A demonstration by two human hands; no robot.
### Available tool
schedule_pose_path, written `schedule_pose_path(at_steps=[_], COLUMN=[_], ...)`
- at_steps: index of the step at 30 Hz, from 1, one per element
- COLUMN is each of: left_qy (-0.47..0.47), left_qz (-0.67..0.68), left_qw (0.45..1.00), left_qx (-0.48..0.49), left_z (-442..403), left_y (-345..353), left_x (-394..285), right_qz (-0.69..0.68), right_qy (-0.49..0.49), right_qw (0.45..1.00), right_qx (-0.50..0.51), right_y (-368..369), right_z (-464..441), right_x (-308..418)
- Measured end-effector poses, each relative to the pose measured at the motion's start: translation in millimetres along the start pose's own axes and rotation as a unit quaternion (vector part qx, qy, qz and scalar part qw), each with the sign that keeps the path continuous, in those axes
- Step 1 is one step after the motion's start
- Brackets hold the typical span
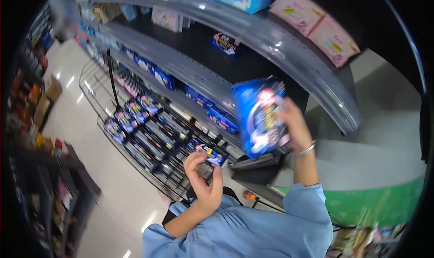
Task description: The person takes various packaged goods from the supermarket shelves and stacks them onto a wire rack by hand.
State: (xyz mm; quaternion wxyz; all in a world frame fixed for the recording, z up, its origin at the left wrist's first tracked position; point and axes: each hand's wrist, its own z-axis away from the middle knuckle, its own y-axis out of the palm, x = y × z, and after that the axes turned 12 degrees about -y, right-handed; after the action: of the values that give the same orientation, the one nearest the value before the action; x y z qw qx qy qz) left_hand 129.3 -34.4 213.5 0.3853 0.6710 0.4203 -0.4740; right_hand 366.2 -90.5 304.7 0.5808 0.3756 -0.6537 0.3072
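My right hand [294, 126] grips the right edge of a blue printed pack [260, 115], raised in front of the shelves. The pack is blurred, and its lettering cannot be read. Lower and to the left is my left hand [204, 180], its thumb and curved fingers apart with nothing visibly held. Just beyond its fingertips a smaller-looking blue and pink pack [213, 156] lies at the near end of a black wire cart [135, 165]. More dark blue packs [135, 112] stand in rows inside that cart.
Grey shelving [271, 45] curves across the top and right. One dark blue pack [226, 44] sits on the middle shelf, pink packs [312, 25] on the upper one. Blue packs [151, 70] line a lower shelf. Another shelf unit [68, 199] stands across the tiled aisle [101, 181].
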Motion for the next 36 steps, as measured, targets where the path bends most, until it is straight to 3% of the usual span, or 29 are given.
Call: schedule_pose_path(at_steps=[1, 2, 3, 5, 7, 13, 17, 24, 27, 28, 30, 32, 34, 36], left_qy=[-0.036, -0.071, -0.102, -0.119, -0.132, -0.238, -0.261, -0.274, -0.278, -0.284, -0.179, -0.135, -0.094, 0.018], left_qz=[0.003, 0.017, 0.033, 0.042, 0.019, -0.01, -0.047, -0.05, -0.083, -0.186, -0.397, -0.507, -0.556, -0.643], left_qw=[0.999, 0.997, 0.994, 0.991, 0.988, 0.959, 0.953, 0.938, 0.948, 0.939, 0.897, 0.839, 0.807, 0.735], left_qx=[0.014, 0.004, -0.005, -0.038, -0.078, -0.154, -0.144, -0.208, -0.13, -0.061, 0.072, 0.144, 0.178, 0.213], left_z=[6, 10, 13, 14, 13, 41, 58, 74, 73, 66, 65, 67, 78, 89], left_y=[9, 15, 20, 24, 20, -7, -32, -76, -97, -104, -123, -133, -146, -157], left_x=[7, 9, 10, 15, 23, 68, 83, 96, 105, 96, 100, 105, 120, 129], right_qz=[-0.034, 0.068, 0.152, 0.427, 0.516, 0.619, 0.649, 0.697, 0.728, 0.735, 0.73, 0.532, 0.569, 0.561], right_qy=[0.086, -0.05, -0.083, -0.178, -0.191, -0.19, -0.18, -0.191, -0.233, -0.279, -0.342, -0.346, -0.273, -0.263], right_qw=[0.993, 0.991, 0.975, 0.884, 0.834, 0.762, 0.739, 0.691, 0.643, 0.615, 0.578, 0.773, 0.767, 0.766], right_qx=[-0.068, -0.102, -0.137, -0.075, -0.039, 0.002, -0.001, -0.026, -0.04, -0.064, -0.128, -0.009, 0.116, 0.173], right_y=[-21, -42, -59, -111, -128, -189, -207, -222, -189, -160, -57, 6, 61, 99], right_z=[-10, -27, -36, -58, -75, -107, -121, -115, -95, -81, -42, -14, 14, 35], right_x=[13, 4, 5, -8, -6, -19, -26, -62, -78, -74, -49, -55, -81, -145])
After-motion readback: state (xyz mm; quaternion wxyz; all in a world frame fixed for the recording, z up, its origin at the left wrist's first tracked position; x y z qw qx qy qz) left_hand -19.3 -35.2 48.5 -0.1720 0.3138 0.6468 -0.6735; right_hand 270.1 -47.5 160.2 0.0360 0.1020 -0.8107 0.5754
